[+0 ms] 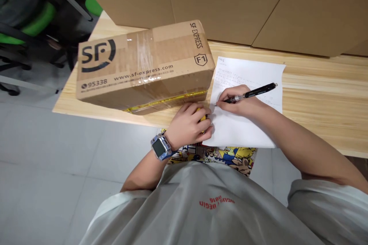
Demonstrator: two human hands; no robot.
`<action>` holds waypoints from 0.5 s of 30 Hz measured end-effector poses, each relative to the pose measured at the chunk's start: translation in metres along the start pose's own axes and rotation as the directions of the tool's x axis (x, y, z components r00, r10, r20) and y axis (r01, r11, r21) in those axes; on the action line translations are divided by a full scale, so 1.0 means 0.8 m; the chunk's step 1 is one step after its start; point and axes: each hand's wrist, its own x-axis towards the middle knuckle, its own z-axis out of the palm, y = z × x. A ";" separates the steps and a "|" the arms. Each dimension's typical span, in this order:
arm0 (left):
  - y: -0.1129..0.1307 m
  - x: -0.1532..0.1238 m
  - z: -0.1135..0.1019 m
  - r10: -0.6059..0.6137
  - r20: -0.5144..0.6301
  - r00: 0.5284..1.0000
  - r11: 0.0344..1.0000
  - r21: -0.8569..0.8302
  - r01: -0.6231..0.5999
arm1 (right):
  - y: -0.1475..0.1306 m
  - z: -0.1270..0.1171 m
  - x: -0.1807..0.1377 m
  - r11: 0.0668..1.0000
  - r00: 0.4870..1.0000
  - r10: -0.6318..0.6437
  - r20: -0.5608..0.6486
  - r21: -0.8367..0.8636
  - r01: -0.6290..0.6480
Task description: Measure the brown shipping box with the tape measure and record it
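My right hand (238, 99) is closed round a black pen (260, 90), its tip touching the left side of a white sheet of paper (241, 130). Lines of small handwriting cover the upper part of the sheet. Beside the pen tip, my left hand (191, 122) curls over a yellow tape measure (202, 115), mostly hidden by the fingers. A brown SF Express cardboard box (149, 57) stands just beyond that hand. Along its near side runs a yellow strip with dark marks (169, 100); whether it joins the tape measure is hidden.
Large brown cardboard panels (218, 4) stand along the back of the light wooden table (322, 103). Its near edge runs close to my body. Chairs with green parts (37, 23) are on the grey tiled floor (57, 153) at the left.
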 end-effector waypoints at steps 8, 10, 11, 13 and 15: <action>0.002 -0.002 0.002 -0.034 -0.004 0.999 0.999 0.005 0.034 | 0.006 -0.006 0.002 0.997 0.993 -0.073 0.088 0.040 0.070; 0.002 -0.002 0.002 -0.031 0.004 1.000 1.000 -0.006 0.031 | 0.008 -0.006 0.003 0.995 0.992 -0.076 0.100 0.074 0.069; 0.001 -0.001 0.002 -0.028 0.010 1.000 1.000 -0.012 0.028 | 0.009 -0.006 0.003 0.994 0.992 -0.072 0.099 0.087 0.063; 0.000 -0.001 0.002 -0.023 0.017 1.000 0.999 -0.022 0.023 | 0.012 -0.006 0.003 0.994 0.994 -0.057 0.093 0.099 0.048; -0.001 0.000 0.002 -0.022 0.021 1.000 0.999 -0.025 0.022 | 0.014 -0.004 0.003 0.994 0.995 -0.052 0.081 0.104 0.044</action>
